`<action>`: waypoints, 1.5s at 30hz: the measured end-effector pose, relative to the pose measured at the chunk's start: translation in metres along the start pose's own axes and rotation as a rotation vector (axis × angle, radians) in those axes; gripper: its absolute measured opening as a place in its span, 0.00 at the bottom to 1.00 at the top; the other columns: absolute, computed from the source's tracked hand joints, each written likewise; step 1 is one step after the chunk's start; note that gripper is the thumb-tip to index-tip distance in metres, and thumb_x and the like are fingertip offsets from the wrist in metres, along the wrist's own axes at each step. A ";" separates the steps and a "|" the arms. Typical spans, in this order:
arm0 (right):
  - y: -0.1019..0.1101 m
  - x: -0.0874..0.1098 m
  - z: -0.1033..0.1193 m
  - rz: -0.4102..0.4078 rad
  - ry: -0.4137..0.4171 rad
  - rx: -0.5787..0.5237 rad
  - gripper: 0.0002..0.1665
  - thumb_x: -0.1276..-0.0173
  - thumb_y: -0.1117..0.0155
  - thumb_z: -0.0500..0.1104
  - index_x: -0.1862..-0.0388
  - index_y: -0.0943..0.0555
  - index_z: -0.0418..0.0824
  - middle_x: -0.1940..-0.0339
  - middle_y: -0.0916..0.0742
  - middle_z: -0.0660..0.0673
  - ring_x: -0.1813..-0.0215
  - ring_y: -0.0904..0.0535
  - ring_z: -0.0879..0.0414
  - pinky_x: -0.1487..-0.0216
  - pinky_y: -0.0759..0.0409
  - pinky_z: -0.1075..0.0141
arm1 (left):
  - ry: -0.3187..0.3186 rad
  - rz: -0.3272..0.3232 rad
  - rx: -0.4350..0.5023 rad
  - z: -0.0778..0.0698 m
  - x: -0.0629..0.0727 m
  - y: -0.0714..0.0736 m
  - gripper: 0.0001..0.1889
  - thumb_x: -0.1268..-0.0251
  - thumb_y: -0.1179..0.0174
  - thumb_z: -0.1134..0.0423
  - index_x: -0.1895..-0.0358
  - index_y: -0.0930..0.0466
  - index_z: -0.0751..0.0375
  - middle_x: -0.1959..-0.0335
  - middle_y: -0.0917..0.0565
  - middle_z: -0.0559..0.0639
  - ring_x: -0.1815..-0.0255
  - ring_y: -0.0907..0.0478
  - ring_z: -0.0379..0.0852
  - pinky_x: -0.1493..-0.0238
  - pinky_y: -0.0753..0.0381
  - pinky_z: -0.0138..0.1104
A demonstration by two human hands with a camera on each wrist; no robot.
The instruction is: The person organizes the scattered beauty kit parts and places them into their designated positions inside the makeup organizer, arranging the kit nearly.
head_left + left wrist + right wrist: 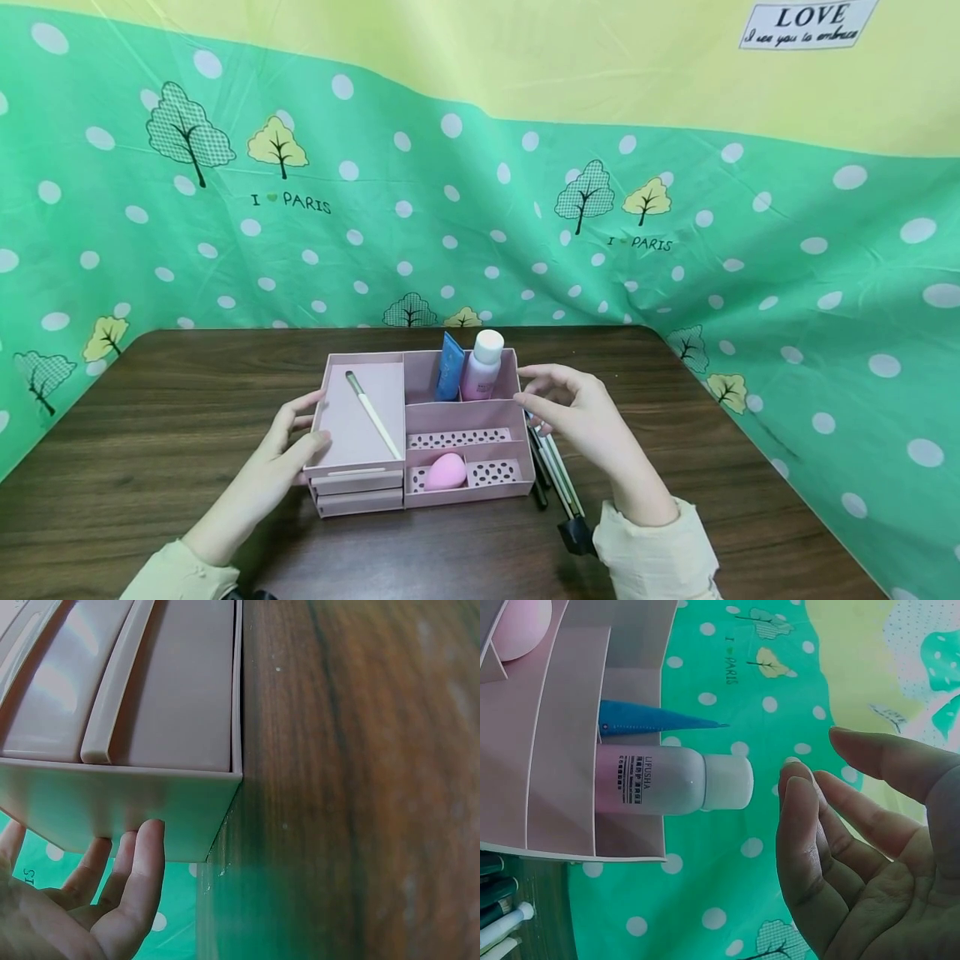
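Note:
A pink desktop organizer [352,429] with two small drawers [360,501] at its lower left stands on the table. My left hand [273,457] rests against its left side, fingertips touching the wall in the left wrist view. By the organizer's upper right wall is my right hand [577,412], loosely bent and holding nothing. On the organizer's flat top lies a makeup brush [372,414]. A blue tube [450,367] and a white-capped bottle [480,377] with pink liquid stand in the back compartments. A pink makeup sponge [446,472] sits in a front compartment.
Several makeup brushes [558,475] lie on the dark wooden table [187,417] along the organizer's right side, partly beneath the right hand. A green and yellow patterned curtain [420,200] hangs behind the table and along its sides.

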State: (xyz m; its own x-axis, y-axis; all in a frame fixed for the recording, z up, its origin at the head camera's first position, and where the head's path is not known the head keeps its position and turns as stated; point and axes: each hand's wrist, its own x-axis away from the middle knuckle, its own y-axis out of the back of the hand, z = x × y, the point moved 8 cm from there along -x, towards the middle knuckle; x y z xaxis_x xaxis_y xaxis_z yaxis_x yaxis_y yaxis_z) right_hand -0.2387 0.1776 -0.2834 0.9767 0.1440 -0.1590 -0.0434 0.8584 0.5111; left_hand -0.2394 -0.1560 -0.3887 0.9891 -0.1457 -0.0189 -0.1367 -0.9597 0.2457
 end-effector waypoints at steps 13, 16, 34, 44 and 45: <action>-0.003 0.000 -0.001 0.003 0.003 0.023 0.22 0.34 0.31 0.41 0.42 0.20 0.37 0.60 0.14 0.39 0.70 0.18 0.54 0.70 0.17 0.64 | -0.003 0.001 -0.001 0.000 0.000 0.000 0.30 0.24 0.51 0.60 0.24 0.50 0.46 0.33 0.41 0.66 0.54 0.22 0.48 0.61 0.17 0.37; -0.005 -0.001 -0.001 0.011 0.018 0.030 0.22 0.34 0.31 0.41 0.43 0.19 0.36 0.61 0.14 0.39 0.70 0.18 0.54 0.69 0.17 0.65 | -0.002 -0.001 -0.004 0.000 0.000 0.000 0.30 0.24 0.51 0.60 0.23 0.50 0.46 0.34 0.41 0.66 0.54 0.23 0.48 0.61 0.17 0.37; -0.019 -0.001 -0.001 0.059 0.017 0.047 0.21 0.34 0.31 0.42 0.43 0.19 0.37 0.61 0.14 0.40 0.71 0.19 0.55 0.66 0.14 0.55 | -0.001 0.005 -0.023 -0.002 0.000 0.000 0.30 0.24 0.51 0.59 0.23 0.50 0.46 0.33 0.41 0.65 0.56 0.22 0.47 0.62 0.18 0.38; -0.019 -0.002 -0.002 0.049 0.017 0.033 0.21 0.34 0.31 0.42 0.43 0.19 0.37 0.59 0.14 0.39 0.70 0.18 0.55 0.66 0.14 0.56 | 0.000 0.002 -0.029 -0.001 0.000 0.000 0.30 0.24 0.52 0.59 0.23 0.50 0.46 0.33 0.41 0.65 0.55 0.23 0.48 0.62 0.18 0.38; -0.019 -0.002 -0.003 0.044 0.012 0.034 0.21 0.34 0.31 0.43 0.43 0.19 0.37 0.59 0.14 0.39 0.69 0.18 0.54 0.66 0.14 0.57 | -0.001 0.002 -0.032 -0.001 0.000 0.000 0.30 0.24 0.52 0.59 0.23 0.50 0.46 0.33 0.41 0.65 0.54 0.24 0.48 0.62 0.19 0.39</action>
State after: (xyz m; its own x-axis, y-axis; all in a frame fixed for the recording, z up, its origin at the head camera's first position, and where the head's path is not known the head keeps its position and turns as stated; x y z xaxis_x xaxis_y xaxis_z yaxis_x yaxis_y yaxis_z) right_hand -0.2406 0.1623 -0.2950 0.9714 0.1874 -0.1461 -0.0786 0.8337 0.5465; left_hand -0.2395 -0.1555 -0.3879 0.9888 -0.1481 -0.0192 -0.1371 -0.9513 0.2761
